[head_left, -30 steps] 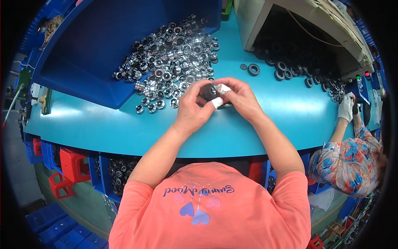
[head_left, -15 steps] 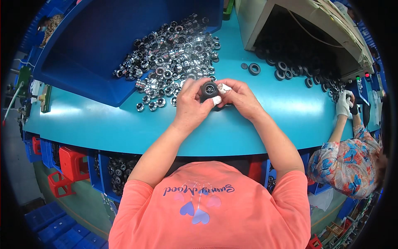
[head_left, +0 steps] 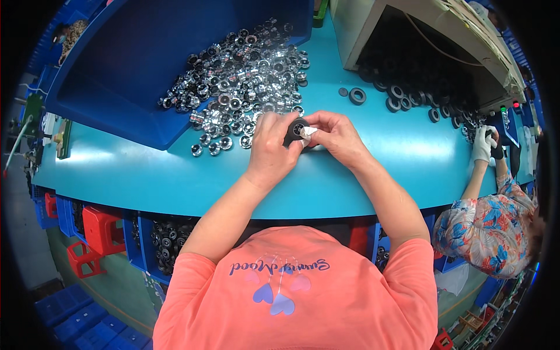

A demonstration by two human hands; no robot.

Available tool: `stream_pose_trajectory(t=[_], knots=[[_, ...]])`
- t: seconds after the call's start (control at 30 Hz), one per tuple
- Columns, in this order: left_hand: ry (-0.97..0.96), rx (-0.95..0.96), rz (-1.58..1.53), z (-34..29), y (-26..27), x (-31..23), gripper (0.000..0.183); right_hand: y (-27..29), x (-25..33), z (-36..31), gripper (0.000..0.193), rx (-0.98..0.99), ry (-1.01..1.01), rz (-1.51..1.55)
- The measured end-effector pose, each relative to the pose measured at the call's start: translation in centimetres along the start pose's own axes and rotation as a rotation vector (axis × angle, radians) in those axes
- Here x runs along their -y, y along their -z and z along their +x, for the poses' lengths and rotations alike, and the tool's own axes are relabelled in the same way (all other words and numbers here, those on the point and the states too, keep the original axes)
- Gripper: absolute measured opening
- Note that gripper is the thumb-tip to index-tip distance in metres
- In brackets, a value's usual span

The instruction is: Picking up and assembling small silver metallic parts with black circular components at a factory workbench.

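Observation:
Between my two hands a small black toy wheel (head_left: 296, 129) with a silvery spoked hub is held just above the table. My left hand (head_left: 270, 144) grips its left side, fingers curled behind it. From the right, my right hand (head_left: 339, 140) closes on the same wheel, its thumb wrapped in white tape and pressed by the hub. Much of the tyre is hidden by the fingers. Just beyond my left hand lies a heap of chrome wheel hubs (head_left: 251, 81), spilling out of a blue bin (head_left: 111, 93). Loose black tyres (head_left: 357, 96) lie beyond my right hand.
A large pale box (head_left: 364, 29) lies open at the back right, with tyres spilling from it. At the far right a co-worker's white-gloved hand (head_left: 483, 146) works over small parts. Below the table's (head_left: 175, 181) near edge stand a red stool (head_left: 102, 227) and crates of wheels (head_left: 169, 242).
The wheel has turned and tilted in my hands, its hub now facing more to the right. My right thumb has moved over the hub, and my left thumb has shifted behind it.

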State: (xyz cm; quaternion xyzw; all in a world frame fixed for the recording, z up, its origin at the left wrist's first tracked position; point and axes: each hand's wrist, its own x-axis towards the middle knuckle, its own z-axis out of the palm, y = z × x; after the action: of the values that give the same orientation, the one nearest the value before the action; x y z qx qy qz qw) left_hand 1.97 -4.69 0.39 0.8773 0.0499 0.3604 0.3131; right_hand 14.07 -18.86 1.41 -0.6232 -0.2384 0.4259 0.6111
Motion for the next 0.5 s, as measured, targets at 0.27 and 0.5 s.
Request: stream_pose_trajectory(t=[0.27,0.5], knots=[[0.323,0.057,-0.216,0.2,0.5,-0.7,0.045,0.3,1.1,-0.3,0.033,0.045,-0.060,0.108],[0.394,0.086,-0.252,0.4,0.6,-1.0,0.045,0.4,0.7,-0.3,0.035,0.041,-0.053,0.101]])
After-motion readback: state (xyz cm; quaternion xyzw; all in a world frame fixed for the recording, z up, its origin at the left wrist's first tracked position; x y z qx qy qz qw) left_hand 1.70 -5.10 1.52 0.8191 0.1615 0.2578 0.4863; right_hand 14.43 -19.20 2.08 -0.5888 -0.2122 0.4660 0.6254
